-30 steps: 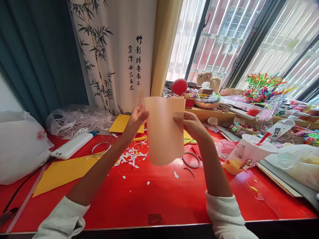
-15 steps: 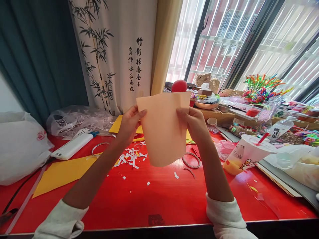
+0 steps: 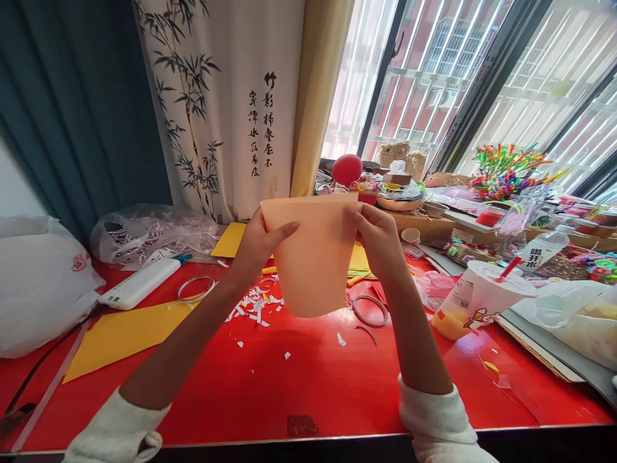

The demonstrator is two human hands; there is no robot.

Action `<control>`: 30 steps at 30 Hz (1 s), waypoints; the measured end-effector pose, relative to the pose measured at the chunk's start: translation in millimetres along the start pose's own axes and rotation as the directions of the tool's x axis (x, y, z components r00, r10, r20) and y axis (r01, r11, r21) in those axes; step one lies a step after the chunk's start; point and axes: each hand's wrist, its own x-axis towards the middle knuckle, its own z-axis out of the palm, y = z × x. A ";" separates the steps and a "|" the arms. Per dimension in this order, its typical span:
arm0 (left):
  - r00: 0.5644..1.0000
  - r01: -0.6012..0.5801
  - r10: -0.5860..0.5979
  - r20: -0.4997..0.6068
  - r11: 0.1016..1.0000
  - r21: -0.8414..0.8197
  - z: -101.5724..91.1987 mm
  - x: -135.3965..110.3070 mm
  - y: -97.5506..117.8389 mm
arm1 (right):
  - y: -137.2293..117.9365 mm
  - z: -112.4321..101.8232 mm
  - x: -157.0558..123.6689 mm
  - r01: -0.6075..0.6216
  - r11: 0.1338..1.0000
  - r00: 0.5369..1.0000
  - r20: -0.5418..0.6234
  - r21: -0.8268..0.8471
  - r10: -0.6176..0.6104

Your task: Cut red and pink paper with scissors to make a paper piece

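A sheet of pale orange paper (image 3: 315, 263) hangs above the red table, held up between both hands. My left hand (image 3: 260, 241) pinches its upper left side, thumb on the front face and the other fingers behind. On the opposite edge my right hand (image 3: 378, 231) grips the upper right corner with its thumb in front. The sheet curves and narrows towards its rounded lower edge. Beneath and behind it lie white paper scraps (image 3: 258, 312) and, to the right, a metal ring (image 3: 370, 310).
On the left are a yellow sheet (image 3: 130, 334), a white power bank (image 3: 141, 283) and a white plastic bag (image 3: 43, 283). A drink cup with a red straw (image 3: 482, 299) stands by my right forearm. Craft supplies crowd the window side, with a red balloon (image 3: 347, 170).
The paper's top edge has come down and a little left, and its upper part bends more. My left thumb has slid further over the front. Both hands still hold the sheet.
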 end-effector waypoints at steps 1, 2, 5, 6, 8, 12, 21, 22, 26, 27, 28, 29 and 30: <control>1.000 0.002 -0.002 0.000 1.000 -0.007 0.0 -0.7 0.1 | -0.1 -0.2 -0.2 0.008 1.000 1.000 -0.009 -0.002 -0.008; 1.000 0.000 0.000 0.000 1.000 -0.015 0.0 -1.2 0.2 | -0.2 -0.4 -0.5 0.014 1.000 1.000 -0.014 -0.007 -0.014; 1.000 -0.023 0.023 0.003 0.999 -0.033 0.5 -2.2 1.5 | -1.0 0.1 -1.7 0.038 0.999 0.999 -0.028 -0.033 -0.039; 0.999 -0.033 0.033 0.003 0.999 -0.032 0.8 -2.2 2.1 | -1.3 0.5 -2.1 0.046 0.998 0.998 -0.038 -0.041 -0.048; 0.998 -0.063 0.063 -0.005 0.997 -0.036 1.3 -1.4 2.8 | -2.0 1.4 -2.7 0.058 0.997 0.996 -0.066 -0.052 -0.062; 0.989 -0.145 0.142 -0.045 0.987 -0.069 1.0 1.4 0.6 | -2.0 1.9 -2.8 0.082 0.993 0.989 -0.117 -0.090 -0.092; 0.979 -0.162 0.152 -0.136 0.984 -0.069 -0.4 0.5 -4.7 | -6.0 4.3 -6.3 0.055 0.992 0.998 -0.004 -0.109 -0.056; 0.979 -0.160 0.149 -0.140 0.985 -0.066 -0.4 0.6 -4.5 | -6.2 4.7 -6.6 0.058 0.993 0.998 0.002 -0.105 -0.058; 0.978 -0.162 0.153 -0.140 0.985 -0.059 -0.1 0.7 -3.9 | -5.9 4.9 -7.2 0.081 0.986 0.996 -0.028 -0.148 -0.086; 0.979 -0.162 0.152 -0.138 0.985 -0.059 0.0 0.5 -3.9 | -5.9 4.7 -7.3 0.086 0.983 0.995 -0.038 -0.163 -0.093; 0.979 -0.161 0.152 -0.137 0.985 -0.059 0.2 0.3 -3.9 | -6.0 4.5 -7.5 0.091 0.980 0.994 -0.046 -0.177 -0.101; 0.979 -0.161 0.152 -0.136 0.985 -0.059 0.3 0.1 -3.9 | -6.3 4.2 -7.7 0.096 0.978 0.993 -0.051 -0.188 -0.107; 0.979 -0.162 0.153 -0.135 0.985 -0.059 0.4 -0.2 -3.8 | -6.6 4.0 -8.0 0.100 0.976 0.992 -0.054 -0.195 -0.112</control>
